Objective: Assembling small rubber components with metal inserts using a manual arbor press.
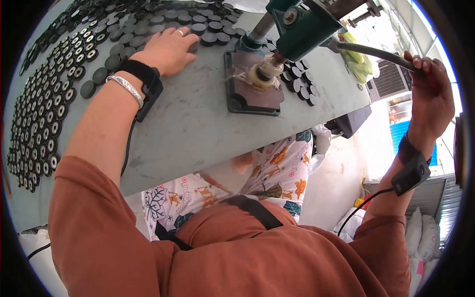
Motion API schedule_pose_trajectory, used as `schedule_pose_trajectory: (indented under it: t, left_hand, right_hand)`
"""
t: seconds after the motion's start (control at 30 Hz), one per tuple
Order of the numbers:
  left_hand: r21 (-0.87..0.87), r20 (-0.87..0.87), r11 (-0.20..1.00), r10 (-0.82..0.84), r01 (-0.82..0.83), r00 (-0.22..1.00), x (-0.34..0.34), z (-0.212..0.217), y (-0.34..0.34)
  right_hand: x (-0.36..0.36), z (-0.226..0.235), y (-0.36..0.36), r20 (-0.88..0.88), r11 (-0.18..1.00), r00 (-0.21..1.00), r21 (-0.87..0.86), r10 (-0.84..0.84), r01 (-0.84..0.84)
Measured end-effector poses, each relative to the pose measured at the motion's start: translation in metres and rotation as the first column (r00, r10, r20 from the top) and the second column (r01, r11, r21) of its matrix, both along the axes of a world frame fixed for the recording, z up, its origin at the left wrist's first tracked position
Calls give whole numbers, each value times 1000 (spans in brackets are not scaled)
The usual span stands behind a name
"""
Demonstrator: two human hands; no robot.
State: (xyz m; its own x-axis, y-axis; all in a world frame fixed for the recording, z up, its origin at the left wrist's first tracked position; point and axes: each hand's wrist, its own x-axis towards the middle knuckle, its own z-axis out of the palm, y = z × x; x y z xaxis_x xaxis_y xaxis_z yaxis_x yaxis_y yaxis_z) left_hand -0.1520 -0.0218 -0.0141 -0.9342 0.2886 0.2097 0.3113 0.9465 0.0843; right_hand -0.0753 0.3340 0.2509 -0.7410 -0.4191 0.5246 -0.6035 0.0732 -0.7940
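Observation:
My left hand lies over the grey table among plain black discs, palm down, fingers spread and thumb apart. Its fingertips are close to the discs, and I see nothing held in it. High on the right, my right hand is wrapped around the end of a long metal lever. That lever joins the head of a dark green hand press. Below the press head, a whitish-wrapped round die stands on the flat base plate. The film around it hides whether a part sits inside.
Rows of black rings with metal centres cover the table's left side. Several black discs lie right of the press base. The table edge runs in front of my lap. Past it are yellow-green bags and white sacks.

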Motion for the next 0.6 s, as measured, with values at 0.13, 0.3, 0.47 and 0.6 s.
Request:
schedule_pose_trajectory:
  t: [0.13,0.3,0.47,0.6]
  left_hand:
    - [2,43,1000,14,-14,999,2,5,4]
    - [20,40,999,-26,26,999,-12,19,25]
    - [-25,52,994,-109,110,993,-46,18,58]
    - [-51,121,966,-247,254,962,-75,23,74]
  right_hand:
    - [-2,-3,0,13,995,996,-35,-92,93]
    - [5,-13,-11,-44,983,986,-102,-159,154]
    - [6,-17,-15,-47,983,988,-121,-146,140]
    - [7,-17,-13,-48,989,994,-117,-98,92]
